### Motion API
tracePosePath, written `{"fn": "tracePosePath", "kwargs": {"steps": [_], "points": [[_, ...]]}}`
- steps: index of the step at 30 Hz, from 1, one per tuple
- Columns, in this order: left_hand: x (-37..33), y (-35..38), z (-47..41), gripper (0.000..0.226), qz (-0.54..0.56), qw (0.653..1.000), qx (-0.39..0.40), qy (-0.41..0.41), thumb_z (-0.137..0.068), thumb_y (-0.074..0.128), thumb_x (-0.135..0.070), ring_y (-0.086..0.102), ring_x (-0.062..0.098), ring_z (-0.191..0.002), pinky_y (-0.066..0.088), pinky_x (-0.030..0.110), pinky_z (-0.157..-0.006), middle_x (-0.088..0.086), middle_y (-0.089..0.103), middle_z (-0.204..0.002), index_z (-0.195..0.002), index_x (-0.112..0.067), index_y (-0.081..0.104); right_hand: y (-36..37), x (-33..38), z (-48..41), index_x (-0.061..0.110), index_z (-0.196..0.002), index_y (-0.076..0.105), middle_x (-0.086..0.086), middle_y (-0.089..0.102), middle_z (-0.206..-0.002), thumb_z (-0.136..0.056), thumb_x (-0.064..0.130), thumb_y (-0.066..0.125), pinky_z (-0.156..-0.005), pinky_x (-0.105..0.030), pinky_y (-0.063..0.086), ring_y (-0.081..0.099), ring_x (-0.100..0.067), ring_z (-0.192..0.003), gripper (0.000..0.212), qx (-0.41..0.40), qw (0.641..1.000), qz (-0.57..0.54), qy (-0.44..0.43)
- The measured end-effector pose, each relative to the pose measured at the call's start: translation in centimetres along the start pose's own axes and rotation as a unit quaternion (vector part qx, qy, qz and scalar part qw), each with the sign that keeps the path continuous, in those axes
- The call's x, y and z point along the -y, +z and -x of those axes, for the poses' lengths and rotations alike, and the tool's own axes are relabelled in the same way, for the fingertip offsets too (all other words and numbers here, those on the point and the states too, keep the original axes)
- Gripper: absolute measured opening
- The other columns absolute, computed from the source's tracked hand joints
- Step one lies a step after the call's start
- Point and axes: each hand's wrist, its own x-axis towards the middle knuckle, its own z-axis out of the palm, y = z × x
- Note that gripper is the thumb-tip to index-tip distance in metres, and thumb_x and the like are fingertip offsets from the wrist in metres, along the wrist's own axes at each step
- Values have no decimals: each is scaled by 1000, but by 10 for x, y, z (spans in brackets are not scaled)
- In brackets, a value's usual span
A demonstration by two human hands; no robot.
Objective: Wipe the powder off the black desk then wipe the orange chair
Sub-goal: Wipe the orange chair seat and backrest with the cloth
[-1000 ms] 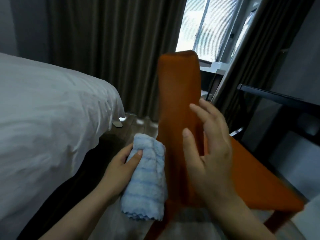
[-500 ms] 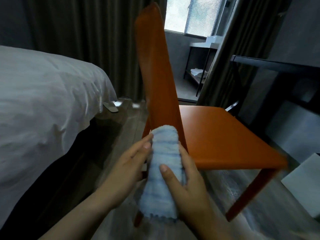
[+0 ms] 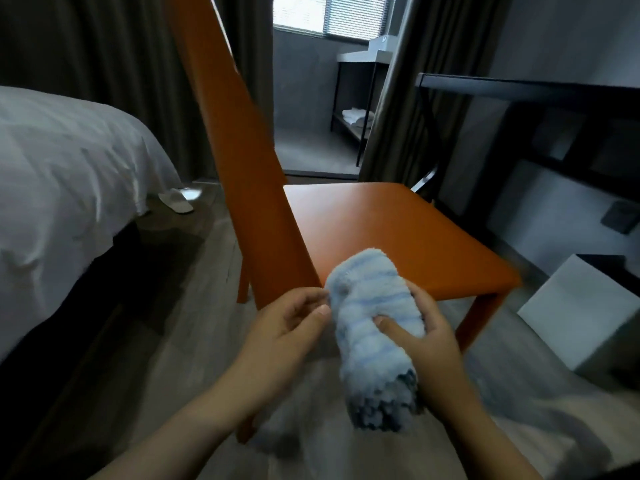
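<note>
1. Orange chair [image 3: 391,233] fills the middle of my view: its seat runs from centre out toward 3 o'clock and its tall back rises toward 12 o'clock. A second ago I saw the back nearly edge-on, with the seat mostly hidden behind my right hand; now the whole seat lies open below me.

2. Cloth [image 3: 374,323], a rolled blue-striped towel, sits at about 5 o'clock, its top end over the near corner of the seat. Whether it touches the seat I cannot tell. A second ago it was at the left of the chair back, in my left hand alone.

3. Right hand [image 3: 426,344] is now wrapped around the roll from the right, thumb pressed across its front. Half a second ago both hands shared it lower down.

4. Left hand [image 3: 287,334] is loosely curled with nothing in it, fingertips just beside the roll's left edge.

5. I judge the pass to the right hand is nearly done, so wiping the seat comes next.

6. Black surface [image 3: 519,90] stands at 2 o'clock, well apart. I cannot see its top from here, so I cannot say whether powder remains.

7. Bed [image 3: 62,174] lies at 9 o'clock.
</note>
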Motion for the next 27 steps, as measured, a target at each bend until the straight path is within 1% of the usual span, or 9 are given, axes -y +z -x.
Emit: {"fn": "tracePosePath", "kwargs": {"steps": [3, 6, 11, 13, 15, 17, 20, 23, 27], "points": [[16, 19, -13, 22, -82, 996, 11, 20, -89, 64, -19, 64, -3, -90, 53, 18, -80, -16, 70, -95, -99, -39, 63, -25, -18, -4, 39, -116, 56, 31, 63, -110, -83, 22, 73, -79, -12, 49, 61, 7, -101, 42, -43, 998, 46, 5], [28, 35, -26, 23, -122, 992, 35, 25, -88, 66, -21, 62, -7, -90, 48, 10, -77, -17, 68, -99, -106, -34, 63, -46, -27, -8, 40, -117, 57, 31, 63, -110, -85, 16, 72, -78, -9, 49, 60, 9, -100, 43, -72, 994, 75, 16], [5, 51, -48, 25, -161, 977, 125, -59, -90, 64, -24, 62, -2, -93, 48, 9, -74, -12, 65, -104, -114, -29, 60, -79, -3, -22, 45, -111, 58, 35, 63, -104, -86, 16, 69, -73, -8, 46, 59, 13, -97, 40, -102, 984, 109, 92], [-18, 56, -59, 25, -193, 960, 170, -106, -90, 63, -30, 62, 1, -93, 48, 11, -74, -13, 63, -105, -115, -31, 58, -93, 23, -32, 48, -108, 56, 42, 60, -100, -86, 15, 68, -69, -4, 45, 57, 18, -94, 42, -111, 978, 122, 128], [-44, 60, -70, 29, -207, 945, 211, -143, -89, 63, -35, 61, 1, -98, 51, 18, -85, -15, 62, -110, -118, -34, 57, -104, 51, -44, 51, -106, 55, 44, 59, -98, -87, 14, 67, -69, -3, 45, 56, 19, -94, 43, -116, 972, 139, 148], [-71, 65, -83, 34, -222, 938, 226, -143, -90, 62, -36, 59, 1, -101, 52, 24, -91, -15, 61, -115, -123, -33, 56, -113, 80, -52, 54, -105, 54, 39, 61, -100, -87, 18, 66, -73, -7, 45, 55, 18, -96, 43, -119, 966, 158, 167], [-121, 68, -98, 37, -237, 938, 219, -125, -92, 59, -34, 58, 2, -102, 49, 20, -88, -12, 59, -119, -128, -29, 54, -127, 127, -58, 51, -108, 56, 28, 63, -102, -87, 24, 66, -81, -8, 46, 56, 17, -95, 35, -122, 955, 192, 191], [-179, 69, -105, 39, -259, 929, 230, -128, -93, 58, -34, 57, 6, -105, 49, 23, -90, -10, 58, -121, -131, -26, 52, -146, 179, -63, 46, -117, 57, 19, 64, -110, -85, 31, 65, -88, -27, 52, 60, 4, -99, 35, -122, 946, 208, 216], [-275, 64, -116, 34, -263, 926, 240, -124, -92, 60, -34, 59, 9, -104, 50, 30, -92, -8, 60, -117, -125, -26, 56, -173, 265, -74, 41, -123, 55, 15, 63, -114, -85, 33, 65, -90, -31, 53, 60, 1, -102, 40, -124, 943, 226, 212]]}}
